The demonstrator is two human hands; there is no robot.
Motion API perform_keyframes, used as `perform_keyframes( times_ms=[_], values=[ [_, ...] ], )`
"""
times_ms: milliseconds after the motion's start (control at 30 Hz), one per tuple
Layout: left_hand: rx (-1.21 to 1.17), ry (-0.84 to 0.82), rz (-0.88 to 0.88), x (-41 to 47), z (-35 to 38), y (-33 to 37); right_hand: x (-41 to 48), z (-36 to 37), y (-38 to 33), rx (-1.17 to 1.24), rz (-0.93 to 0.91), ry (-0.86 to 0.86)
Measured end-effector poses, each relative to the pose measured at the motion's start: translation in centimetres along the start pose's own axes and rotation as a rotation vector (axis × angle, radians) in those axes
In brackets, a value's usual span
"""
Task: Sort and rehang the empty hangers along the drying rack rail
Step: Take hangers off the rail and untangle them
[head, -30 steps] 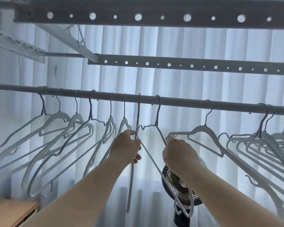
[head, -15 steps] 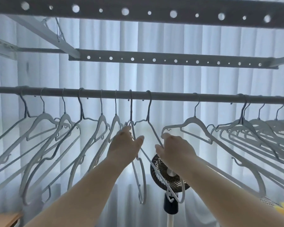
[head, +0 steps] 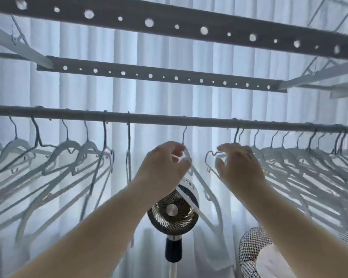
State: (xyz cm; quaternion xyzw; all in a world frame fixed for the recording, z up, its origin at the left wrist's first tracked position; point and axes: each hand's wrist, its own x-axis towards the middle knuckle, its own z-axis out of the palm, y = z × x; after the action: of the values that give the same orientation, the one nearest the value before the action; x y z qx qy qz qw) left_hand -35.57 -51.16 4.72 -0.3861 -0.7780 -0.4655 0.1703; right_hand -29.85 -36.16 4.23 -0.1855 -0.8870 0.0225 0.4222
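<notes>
**Two hands at the gap in the hanger row**

Up at mid-rail with the left hand (head: 165, 165): thumb and forefinger pinching the shoulder of the middle hanger (head: 183, 135), hook over the rail (head: 159, 119), body slanting down to the right. Just right of it with the right hand (head: 241, 165): fingers bent over the near tip of the end hanger (head: 219, 156), thumb below. Too blurred to tell whether closed on it or only touching.

Left of the hands, spread out along the rail: a left group of hangers (head: 68, 149), plus a lone hanger (head: 128, 157) turned edge-on nearest the gap. Right of the hands, packed tight and overlapping: a right cluster of hangers (head: 309, 157), running to the frame edge.

Directly below the left wrist and farther off: a pedestal fan (head: 172, 213), crossed by the middle hanger's lower arm. Bottom right, partly hidden by the right forearm: a checked fabric (head: 247, 249). Overhead, two perforated bars (head: 149, 23) — one near, one farther. Behind everything, a pale curtain (head: 88, 93), backlit.
</notes>
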Motion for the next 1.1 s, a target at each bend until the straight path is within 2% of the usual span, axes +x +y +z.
perform_keyframes(
  times_ms=[67,200,267,400,600,833,1100],
  values=[
    [0.010,-0.046,-0.054,0.5,2.8,1.2,0.1,-0.7,3.4,-0.050,0.059,-0.036],
    [0.082,-0.070,-0.204,0.8,7.4,2.1,-0.5,-1.1,7.9,-0.066,0.148,-0.235],
    [0.115,-0.052,-0.271,0.9,9.1,2.2,-0.7,-0.8,9.2,-0.080,0.126,-0.293],
    [0.117,-0.008,-0.383,0.8,11.3,2.2,-0.9,0.0,10.7,-0.172,0.012,-0.303],
    [-0.073,0.094,-0.542,0.5,12.3,1.6,-0.1,0.4,11.6,-0.152,-0.038,-0.365],
    [0.039,0.172,-0.549,0.0,11.5,1.1,0.1,0.6,11.7,-0.222,0.000,-0.351],
    [0.070,0.179,-0.544,-0.5,8.9,-0.6,-0.2,0.7,9.3,-0.282,0.024,-0.316]
  ],
)
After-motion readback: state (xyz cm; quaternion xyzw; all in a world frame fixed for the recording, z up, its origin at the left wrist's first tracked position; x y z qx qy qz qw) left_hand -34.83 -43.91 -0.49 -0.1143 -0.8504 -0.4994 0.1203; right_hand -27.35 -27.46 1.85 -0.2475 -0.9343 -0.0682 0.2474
